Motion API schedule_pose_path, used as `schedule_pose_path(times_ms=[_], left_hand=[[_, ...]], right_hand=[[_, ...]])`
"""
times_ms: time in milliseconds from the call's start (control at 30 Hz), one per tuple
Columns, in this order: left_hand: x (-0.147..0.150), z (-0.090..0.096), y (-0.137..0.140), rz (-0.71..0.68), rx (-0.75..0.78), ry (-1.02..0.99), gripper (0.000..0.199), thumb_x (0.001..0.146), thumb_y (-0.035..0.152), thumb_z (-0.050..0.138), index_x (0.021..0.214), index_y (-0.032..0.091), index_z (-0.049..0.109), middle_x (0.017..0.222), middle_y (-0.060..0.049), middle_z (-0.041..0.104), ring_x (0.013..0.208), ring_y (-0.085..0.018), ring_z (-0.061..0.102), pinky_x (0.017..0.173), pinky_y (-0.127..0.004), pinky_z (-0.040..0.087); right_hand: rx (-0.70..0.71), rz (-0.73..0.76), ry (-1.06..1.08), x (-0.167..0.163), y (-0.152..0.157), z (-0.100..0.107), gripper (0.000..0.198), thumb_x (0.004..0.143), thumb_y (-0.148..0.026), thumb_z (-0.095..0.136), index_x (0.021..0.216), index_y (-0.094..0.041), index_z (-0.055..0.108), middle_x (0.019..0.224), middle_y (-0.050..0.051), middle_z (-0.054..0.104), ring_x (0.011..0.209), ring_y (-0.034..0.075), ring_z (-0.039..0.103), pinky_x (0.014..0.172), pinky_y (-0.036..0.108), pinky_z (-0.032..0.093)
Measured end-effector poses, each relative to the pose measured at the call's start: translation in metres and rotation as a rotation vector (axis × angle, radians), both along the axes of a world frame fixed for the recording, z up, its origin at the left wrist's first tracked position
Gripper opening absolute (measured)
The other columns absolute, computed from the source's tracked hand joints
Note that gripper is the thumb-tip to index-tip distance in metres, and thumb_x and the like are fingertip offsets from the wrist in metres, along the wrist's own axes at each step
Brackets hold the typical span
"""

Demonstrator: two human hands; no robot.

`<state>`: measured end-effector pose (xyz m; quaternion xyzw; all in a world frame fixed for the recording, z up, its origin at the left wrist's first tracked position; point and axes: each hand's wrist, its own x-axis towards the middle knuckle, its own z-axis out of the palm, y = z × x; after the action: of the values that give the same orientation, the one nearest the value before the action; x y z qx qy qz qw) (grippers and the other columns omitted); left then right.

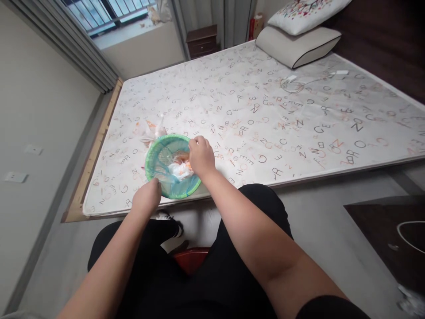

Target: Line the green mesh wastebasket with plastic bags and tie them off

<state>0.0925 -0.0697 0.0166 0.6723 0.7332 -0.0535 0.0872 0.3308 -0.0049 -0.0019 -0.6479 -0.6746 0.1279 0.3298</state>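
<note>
A round green wastebasket [148, 158] stands near the mattress's front edge, with a thin bluish plastic bag [162, 179] lining its inside. Crumpled white and orange wrappers [181, 170] lie at the bottom. My left hand [147, 196] is closed at the near left of the rim, pinching the bag's edge. On the far right side of the rim my right hand [202, 155] is closed too, its fingers curled over the bag's edge; the fingertips are partly hidden. Just behind the wastebasket lies a crumpled clear plastic bag [151, 131] with orange print.
The letter-printed mattress [232, 110] spreads out in front of me. On it, to the right, are a white cable [292, 85] and a cushion [297, 44] with a pillow [307, 13] on top. A dark nightstand [202, 40] stands behind. A red stool [191, 260] is under me.
</note>
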Motion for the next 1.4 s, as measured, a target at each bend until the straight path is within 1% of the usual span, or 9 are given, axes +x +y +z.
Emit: schedule_pose_path(times_ms=[133, 300, 400, 633, 800, 933, 1067, 1200, 1400], left_hand=[[0.004, -0.015, 0.011, 0.107, 0.176, -0.251, 0.012, 0.093, 0.031, 0.055, 0.084, 0.023, 0.056, 0.079, -0.011, 0.066, 0.082, -0.032, 0.067, 0.077, -0.039, 0.047], [0.013, -0.026, 0.03, 0.642, 0.311, -0.985, 0.014, 0.081, 0.025, 0.063, 0.091, 0.019, 0.055, 0.067, 0.0, 0.057, 0.059, -0.017, 0.056, 0.061, -0.028, 0.044], [0.02, -0.026, 0.046, 0.808, 0.364, -1.171, 0.017, 0.076, 0.019, 0.06, 0.092, 0.018, 0.055, 0.065, 0.005, 0.05, 0.053, -0.012, 0.049, 0.058, -0.024, 0.042], [0.027, -0.026, 0.066, 0.467, 0.301, -0.711, 0.061, 0.082, 0.024, 0.066, 0.142, 0.017, 0.061, 0.074, -0.001, 0.063, 0.057, -0.018, 0.056, 0.065, -0.032, 0.05], [0.053, -0.023, 0.05, -0.052, 0.136, -0.591, 0.054, 0.089, 0.026, 0.062, 0.142, 0.02, 0.068, 0.109, -0.01, 0.077, 0.098, -0.028, 0.072, 0.098, -0.041, 0.053], [0.074, -0.012, 0.031, -0.269, -0.041, -0.759, 0.037, 0.09, 0.03, 0.06, 0.119, 0.02, 0.08, 0.115, -0.008, 0.079, 0.107, -0.027, 0.071, 0.099, -0.037, 0.054], [0.068, 0.005, 0.022, -0.055, 0.214, -0.925, 0.027, 0.085, 0.033, 0.065, 0.102, 0.019, 0.081, 0.086, -0.006, 0.075, 0.075, -0.021, 0.068, 0.07, -0.03, 0.056], [0.038, 0.019, 0.025, 0.136, 0.612, -1.077, 0.023, 0.08, 0.03, 0.07, 0.098, 0.018, 0.077, 0.087, -0.004, 0.071, 0.073, -0.015, 0.063, 0.063, -0.023, 0.052], [-0.025, 0.034, 0.032, 0.581, 0.492, -1.102, 0.03, 0.076, 0.031, 0.077, 0.102, 0.017, 0.074, 0.078, -0.001, 0.064, 0.055, -0.011, 0.055, 0.048, -0.021, 0.049]], right_hand=[[-0.021, 0.047, -0.1, 0.001, 0.0, 0.001, 0.031, 0.104, -0.013, 0.038, 0.115, -0.021, 0.066, 0.125, 0.013, 0.06, 0.115, 0.029, 0.049, 0.089, 0.037, 0.042], [-0.015, 0.107, -0.146, 0.003, -0.003, 0.007, 0.03, 0.102, -0.012, 0.041, 0.115, -0.021, 0.066, 0.124, 0.015, 0.06, 0.119, 0.031, 0.048, 0.093, 0.04, 0.042], [-0.022, 0.141, -0.189, 0.002, -0.006, 0.009, 0.029, 0.103, -0.013, 0.042, 0.116, -0.02, 0.067, 0.124, 0.016, 0.06, 0.12, 0.032, 0.048, 0.096, 0.043, 0.042], [-0.152, 0.227, -0.176, 0.0, -0.007, 0.003, 0.03, 0.1, -0.01, 0.045, 0.117, -0.018, 0.068, 0.125, 0.016, 0.061, 0.12, 0.032, 0.054, 0.099, 0.046, 0.046], [-0.21, 0.111, 0.033, -0.001, -0.001, 0.001, 0.023, 0.1, -0.018, 0.051, 0.118, -0.018, 0.065, 0.122, 0.014, 0.063, 0.112, 0.028, 0.06, 0.092, 0.039, 0.049], [-0.261, -0.041, 0.328, 0.003, 0.011, -0.001, 0.015, 0.102, -0.029, 0.051, 0.101, -0.02, 0.064, 0.105, 0.007, 0.067, 0.098, 0.022, 0.061, 0.087, 0.033, 0.047], [-0.268, -0.195, 0.632, 0.014, 0.022, -0.003, 0.018, 0.1, -0.034, 0.051, 0.092, -0.022, 0.062, 0.093, 0.0, 0.065, 0.086, 0.016, 0.059, 0.078, 0.026, 0.042], [-0.153, -0.253, 0.867, 0.024, 0.029, 0.003, 0.02, 0.099, -0.036, 0.049, 0.099, -0.021, 0.062, 0.089, -0.002, 0.064, 0.081, 0.013, 0.06, 0.074, 0.023, 0.042], [-0.16, -0.083, 1.021, 0.05, 0.044, 0.026, 0.021, 0.096, -0.035, 0.059, 0.112, -0.021, 0.063, 0.074, -0.006, 0.055, 0.063, 0.011, 0.054, 0.064, 0.023, 0.044]])
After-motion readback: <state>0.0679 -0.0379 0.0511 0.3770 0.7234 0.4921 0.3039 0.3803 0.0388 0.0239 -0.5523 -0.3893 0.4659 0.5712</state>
